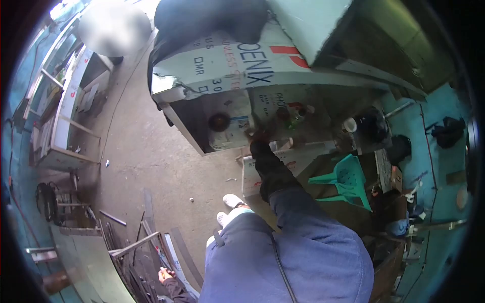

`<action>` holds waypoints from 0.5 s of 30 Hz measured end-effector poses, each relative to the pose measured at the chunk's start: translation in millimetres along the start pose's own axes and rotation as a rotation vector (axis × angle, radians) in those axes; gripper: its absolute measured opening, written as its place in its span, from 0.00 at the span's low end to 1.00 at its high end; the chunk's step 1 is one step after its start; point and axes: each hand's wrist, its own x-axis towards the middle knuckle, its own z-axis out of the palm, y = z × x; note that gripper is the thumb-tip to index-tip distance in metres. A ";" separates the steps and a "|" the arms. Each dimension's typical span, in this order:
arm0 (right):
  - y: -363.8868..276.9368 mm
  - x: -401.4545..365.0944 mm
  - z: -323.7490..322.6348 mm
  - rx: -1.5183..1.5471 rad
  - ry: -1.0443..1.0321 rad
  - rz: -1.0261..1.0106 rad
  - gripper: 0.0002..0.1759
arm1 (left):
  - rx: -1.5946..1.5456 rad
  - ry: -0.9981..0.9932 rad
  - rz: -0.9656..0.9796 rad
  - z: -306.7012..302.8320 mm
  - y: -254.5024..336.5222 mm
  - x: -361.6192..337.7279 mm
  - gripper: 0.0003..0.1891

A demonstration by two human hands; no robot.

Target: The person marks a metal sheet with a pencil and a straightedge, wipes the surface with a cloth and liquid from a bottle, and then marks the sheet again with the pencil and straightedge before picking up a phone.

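Arm stretched forward, the right hand is at the dim shelf; the left hand hangs low, loosely curled. Whether either grasps anything cannot be told.

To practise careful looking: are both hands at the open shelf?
No: the right hand is at the shelf, while the left hand is apart from it, at lower left.

Dark reddish-brown round object, small, near left end of shelf, just in from front edge. Flat blue-and-white piece just right of it, close to right hand; contact unclear. Long narrow strips, dark and pale, near left hand.
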 end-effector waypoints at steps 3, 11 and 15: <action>4.3 21.2 33.2 0.187 -0.471 0.011 0.35 | 0.052 0.053 -0.159 1.1 -23.8 -42.7 0.13; -11.2 129.0 55.6 0.618 -0.887 -0.557 0.28 | 0.061 -0.050 -0.193 66.3 -75.9 -121.6 0.11; 5.7 126.5 -3.2 0.608 -0.499 -0.857 0.23 | -0.010 -0.005 -0.156 69.3 -85.3 -166.1 0.09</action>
